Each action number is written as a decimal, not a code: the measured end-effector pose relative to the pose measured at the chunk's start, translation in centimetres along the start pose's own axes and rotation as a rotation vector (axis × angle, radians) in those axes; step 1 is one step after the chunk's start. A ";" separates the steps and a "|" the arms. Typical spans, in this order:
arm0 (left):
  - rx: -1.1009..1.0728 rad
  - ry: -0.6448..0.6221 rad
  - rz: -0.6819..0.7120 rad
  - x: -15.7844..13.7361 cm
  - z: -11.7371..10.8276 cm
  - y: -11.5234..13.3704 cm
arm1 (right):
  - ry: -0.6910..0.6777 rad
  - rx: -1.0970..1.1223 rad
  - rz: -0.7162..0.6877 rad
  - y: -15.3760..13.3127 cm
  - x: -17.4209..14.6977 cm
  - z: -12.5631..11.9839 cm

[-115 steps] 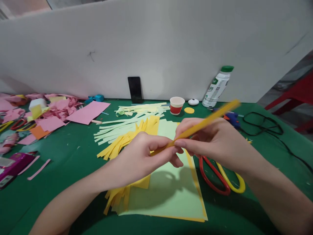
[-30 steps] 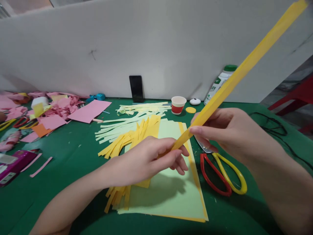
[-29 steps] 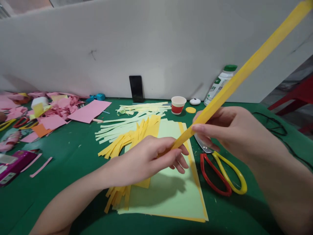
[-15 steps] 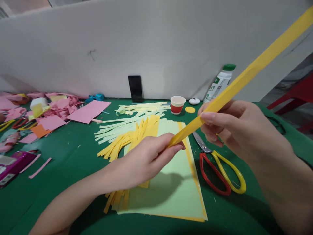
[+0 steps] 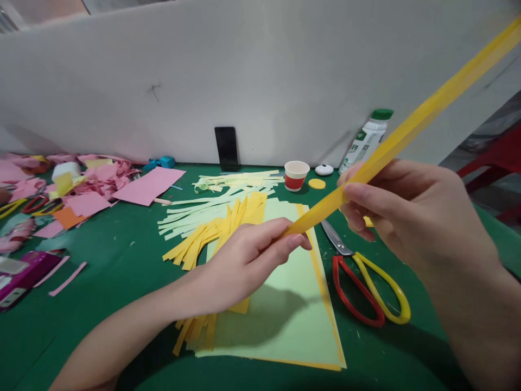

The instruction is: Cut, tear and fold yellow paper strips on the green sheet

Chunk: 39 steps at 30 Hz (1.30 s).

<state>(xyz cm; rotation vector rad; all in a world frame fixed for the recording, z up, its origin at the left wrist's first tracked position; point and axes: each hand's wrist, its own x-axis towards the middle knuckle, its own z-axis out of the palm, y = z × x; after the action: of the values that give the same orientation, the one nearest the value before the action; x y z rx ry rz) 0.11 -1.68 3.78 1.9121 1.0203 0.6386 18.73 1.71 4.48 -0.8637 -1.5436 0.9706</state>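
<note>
Single head-worn view, looking forward and down, close over green table [image 5: 114, 255]

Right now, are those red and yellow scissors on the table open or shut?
Shut. The scissors lie flat on the green table, blades together in one point and handles side by side.

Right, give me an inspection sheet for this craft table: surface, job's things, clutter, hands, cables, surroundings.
Surface: green table, littered with paper bits.
Job's things: yellow paper strip, held slanting above the table; light green sheet lying on a yellow one; scissors lying beside them.
Clutter: cut strips, pink scraps, paper cup, bottle, phone.
Hands: left hand pinches the strip's lower end; right hand pinches it higher up.
Cables: nothing seen.
Surroundings: white partition; something red at right.
</note>
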 end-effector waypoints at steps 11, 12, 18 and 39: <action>-0.081 0.038 0.050 -0.1 0.3 -0.7 | -0.401 -0.083 0.038 0.7 -0.1 0.8; -0.080 0.034 0.056 -0.1 0.3 -0.6 | -0.401 -0.072 0.045 0.7 -0.1 0.9; -0.048 0.032 0.072 -0.1 0.4 -0.5 | -0.415 0.014 0.098 0.9 0.1 1.1; 0.038 -0.094 0.034 -0.5 -0.1 0.3 | -0.369 0.011 0.111 -0.1 -0.2 0.0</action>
<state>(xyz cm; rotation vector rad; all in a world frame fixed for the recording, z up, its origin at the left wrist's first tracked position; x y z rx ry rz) -0.09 -2.13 4.02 1.9775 0.9480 0.5468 18.75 1.51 4.49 -0.7997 -1.8126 1.2715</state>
